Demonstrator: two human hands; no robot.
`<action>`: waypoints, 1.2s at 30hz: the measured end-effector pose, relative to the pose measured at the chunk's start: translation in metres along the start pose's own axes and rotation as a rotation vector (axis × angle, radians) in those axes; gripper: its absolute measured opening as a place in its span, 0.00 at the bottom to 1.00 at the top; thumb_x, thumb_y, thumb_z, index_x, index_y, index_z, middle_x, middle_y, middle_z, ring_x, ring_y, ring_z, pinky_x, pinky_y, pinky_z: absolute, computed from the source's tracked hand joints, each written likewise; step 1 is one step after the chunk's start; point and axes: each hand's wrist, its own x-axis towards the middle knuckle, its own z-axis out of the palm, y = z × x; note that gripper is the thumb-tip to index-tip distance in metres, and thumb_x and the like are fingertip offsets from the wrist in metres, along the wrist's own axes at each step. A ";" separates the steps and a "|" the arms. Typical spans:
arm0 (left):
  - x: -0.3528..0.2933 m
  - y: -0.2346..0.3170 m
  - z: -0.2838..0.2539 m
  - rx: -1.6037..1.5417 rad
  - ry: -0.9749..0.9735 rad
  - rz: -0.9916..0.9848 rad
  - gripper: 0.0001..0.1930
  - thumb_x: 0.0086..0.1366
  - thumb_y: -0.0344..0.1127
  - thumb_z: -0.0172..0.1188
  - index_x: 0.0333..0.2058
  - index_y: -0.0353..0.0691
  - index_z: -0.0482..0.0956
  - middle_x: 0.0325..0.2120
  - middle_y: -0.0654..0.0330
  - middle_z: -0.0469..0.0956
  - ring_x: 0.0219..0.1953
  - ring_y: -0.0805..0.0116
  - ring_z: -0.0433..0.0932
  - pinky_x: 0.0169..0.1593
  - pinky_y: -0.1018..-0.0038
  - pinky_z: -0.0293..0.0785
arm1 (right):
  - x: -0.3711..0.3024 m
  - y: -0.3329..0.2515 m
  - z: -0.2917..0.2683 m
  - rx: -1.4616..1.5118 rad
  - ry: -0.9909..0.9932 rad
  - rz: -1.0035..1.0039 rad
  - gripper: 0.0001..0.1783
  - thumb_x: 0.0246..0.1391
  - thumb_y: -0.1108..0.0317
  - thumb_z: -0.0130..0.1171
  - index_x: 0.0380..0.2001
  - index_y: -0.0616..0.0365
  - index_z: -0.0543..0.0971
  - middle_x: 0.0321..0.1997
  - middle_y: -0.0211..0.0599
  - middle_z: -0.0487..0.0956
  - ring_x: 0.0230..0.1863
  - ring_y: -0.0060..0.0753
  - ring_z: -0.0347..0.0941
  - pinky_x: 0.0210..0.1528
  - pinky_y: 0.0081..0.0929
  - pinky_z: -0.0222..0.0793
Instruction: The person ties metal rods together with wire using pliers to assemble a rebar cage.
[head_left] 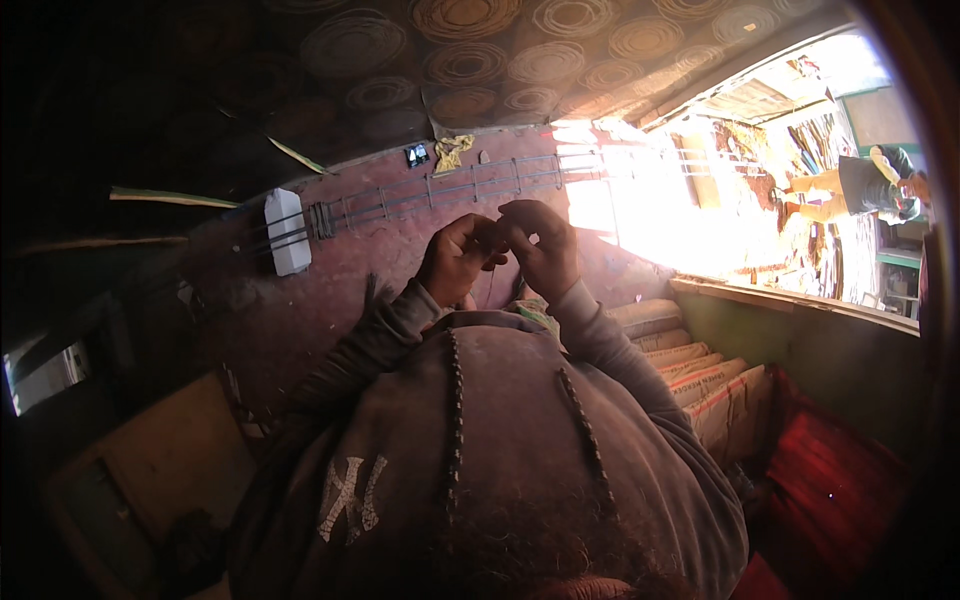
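My left hand (455, 258) and my right hand (545, 250) meet in front of my chest, both with fingers pinched together. Whatever sits between the fingertips is too small and dark to make out. Just beyond them, a long cage of thin steel reinforcing bars (440, 188) with rectangular stirrups stretches across the floor. Several stirrups are bunched together (321, 220) toward its left end. Next to that bunch stands a white plastic container (290, 232), with bars passing across it.
On the reddish floor (350, 255) beyond the cage lie a dark phone-like device (416, 155) and a yellow cloth (452, 153). Several paper sacks (700, 375) are stacked at my right, near a red object (830, 470). Past the bright doorway is another person (870, 185).
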 end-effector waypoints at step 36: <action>-0.072 0.108 -0.309 -0.454 0.639 0.388 0.07 0.74 0.37 0.57 0.42 0.41 0.78 0.34 0.69 0.76 0.34 0.77 0.72 0.43 0.76 0.72 | -0.044 0.099 -0.170 -1.264 0.132 0.316 0.08 0.55 0.68 0.56 0.34 0.45 0.84 0.34 0.37 0.80 0.44 0.46 0.75 0.53 0.45 0.68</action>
